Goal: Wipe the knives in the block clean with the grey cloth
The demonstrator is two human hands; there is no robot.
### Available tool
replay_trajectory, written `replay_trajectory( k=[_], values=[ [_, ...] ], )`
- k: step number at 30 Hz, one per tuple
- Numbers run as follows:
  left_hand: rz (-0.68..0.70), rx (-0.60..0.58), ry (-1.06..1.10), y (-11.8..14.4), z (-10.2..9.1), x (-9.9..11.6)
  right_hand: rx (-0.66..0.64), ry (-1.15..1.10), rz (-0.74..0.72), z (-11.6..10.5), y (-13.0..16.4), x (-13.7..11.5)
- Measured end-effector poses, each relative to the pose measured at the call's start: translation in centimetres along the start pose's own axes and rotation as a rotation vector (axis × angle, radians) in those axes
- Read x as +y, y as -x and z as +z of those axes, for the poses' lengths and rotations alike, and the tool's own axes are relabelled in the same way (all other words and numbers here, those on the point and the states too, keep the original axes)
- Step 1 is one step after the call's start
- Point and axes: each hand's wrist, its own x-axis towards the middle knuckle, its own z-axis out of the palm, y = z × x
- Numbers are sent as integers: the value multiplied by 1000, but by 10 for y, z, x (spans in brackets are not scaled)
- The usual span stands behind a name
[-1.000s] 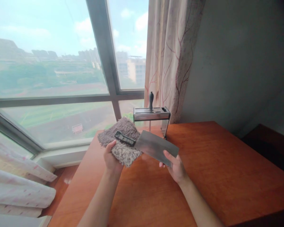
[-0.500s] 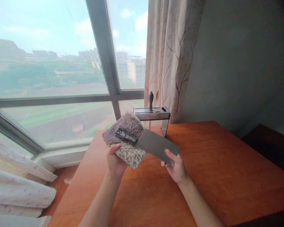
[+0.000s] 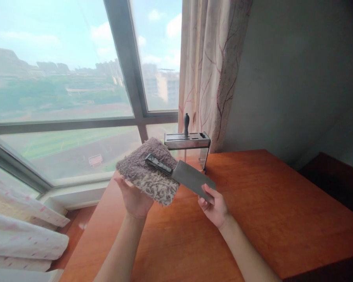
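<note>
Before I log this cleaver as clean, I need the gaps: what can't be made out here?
- Underside of the cleaver: faces away from the head camera.
- Left hand fingers: hidden under the cloth.
- Right hand grip: fingers behind the blade corner, only the thumb shows.
- Knife rack: slots too small; one dark handle stands in it, blade hidden.
- Blade edge: too blurred.
</note>
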Motion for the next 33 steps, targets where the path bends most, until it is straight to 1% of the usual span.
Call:
replay_trajectory(
  k=[2, 4, 6, 9, 11, 14, 16, 19, 22, 26, 29, 31, 33],
  values=[
    [-42, 43, 10, -3, -7, 2, -13, -10, 26, 0, 0, 1],
    [-83, 113, 11, -5, -14, 0, -28, -4, 31, 0, 1, 1],
    [-88, 150, 3, -6, -19, -3, -32, 10, 18, 1, 1, 2],
    [-69, 114, -22, -5, -22, -7, -20, 34, -10, 1, 2, 3],
    [-111, 89, -60, -3, -22, -11, -25, 65, -33, 3, 4, 4],
    [-197, 101, -122, -2, -19, -19, -103, 183, -86, 6, 7, 6],
    [-176, 145, -127, -3, -17, -25, -163, 286, -117, 8, 10, 7],
    [-75, 214, -102, -7, -12, -31, -219, 412, -162, 11, 14, 10],
    [-20, 242, -94, -10, -8, -32, -275, 537, -210, 13, 17, 12],
    [-21, 225, -82, -11, -6, -29, -339, 709, -264, 14, 24, 13],
    [-38, 256, -54, -12, -7, -29, -374, 784, -307, 15, 28, 11],
    [-61, 268, -33, -12, -8, -30, -368, 800, -318, 14, 29, 10],
    [-74, 258, -21, -11, -9, -30, -336, 761, -305, 13, 27, 11]
  ],
)
